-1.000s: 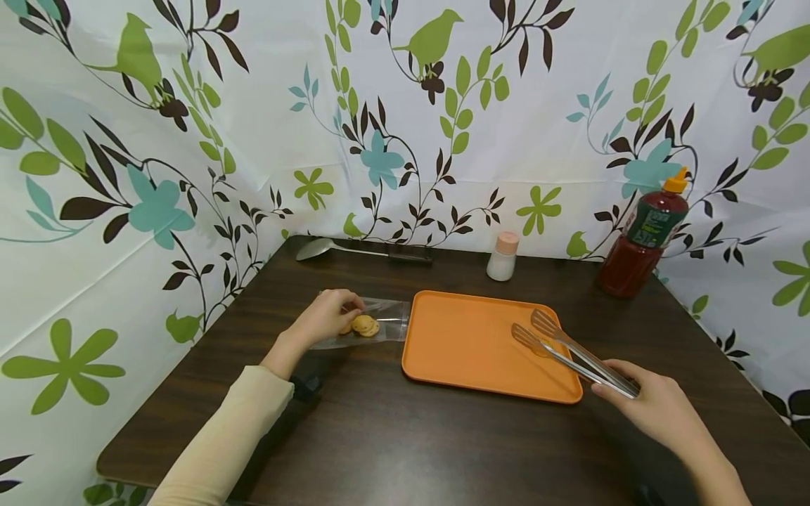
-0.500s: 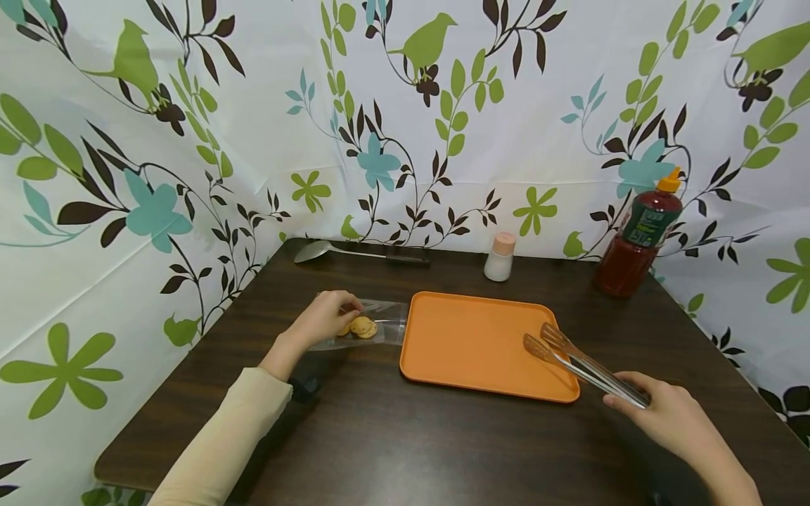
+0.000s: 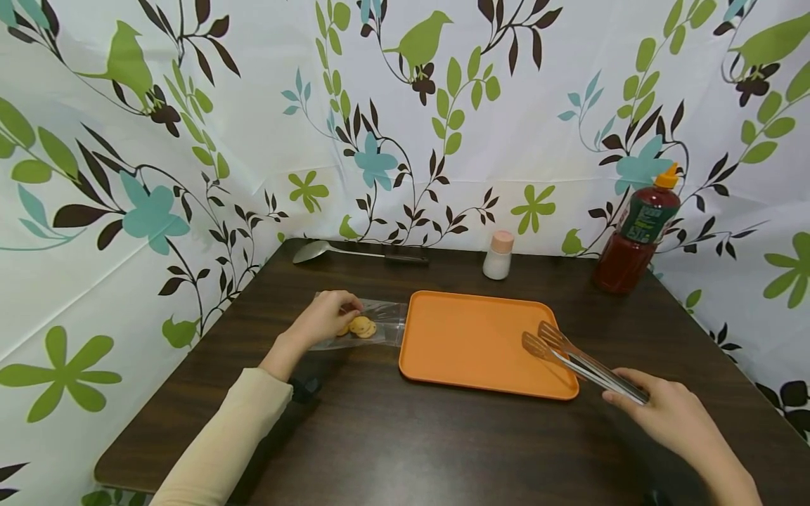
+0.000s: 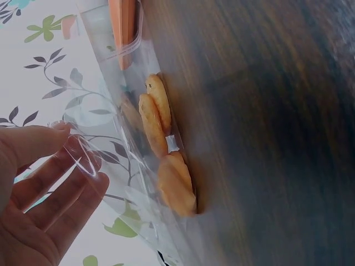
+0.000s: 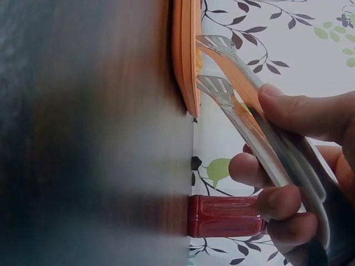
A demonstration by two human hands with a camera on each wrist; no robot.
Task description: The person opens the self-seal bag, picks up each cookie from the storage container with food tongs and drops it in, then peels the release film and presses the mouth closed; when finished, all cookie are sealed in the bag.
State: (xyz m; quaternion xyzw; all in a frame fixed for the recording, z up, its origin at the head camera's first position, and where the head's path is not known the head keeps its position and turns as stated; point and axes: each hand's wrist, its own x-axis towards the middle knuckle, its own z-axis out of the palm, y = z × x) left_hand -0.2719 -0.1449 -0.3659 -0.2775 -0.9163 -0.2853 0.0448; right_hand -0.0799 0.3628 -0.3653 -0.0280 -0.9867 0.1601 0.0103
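Observation:
My left hand (image 3: 324, 318) pinches the upper film of a clear plastic bag (image 3: 394, 316) between thumb and fingers. Several round golden cookies (image 4: 153, 124) lie inside the bag on the table. The bag's mouth reaches the left edge of an orange tray (image 3: 468, 337). In my right hand (image 3: 664, 414) is a pair of metal tongs (image 3: 598, 372), with slotted heads spread apart over the tray's right end. A small yellow patch (image 5: 199, 60) shows behind the tong heads in the right wrist view; what it is cannot be told.
Behind the tray stands a white shaker (image 3: 498, 256) with a pink cap. A red sauce bottle (image 3: 629, 239) is at the back right. A ladle-like spoon (image 3: 361, 252) with a black handle lies along the back edge of the dark table (image 3: 405, 450), before a patterned curtain.
The tongs and right hand have shifted slightly right and toward me, then stayed nearly still. The left hand keeps its hold on the bag. The whole head view has drifted a little.

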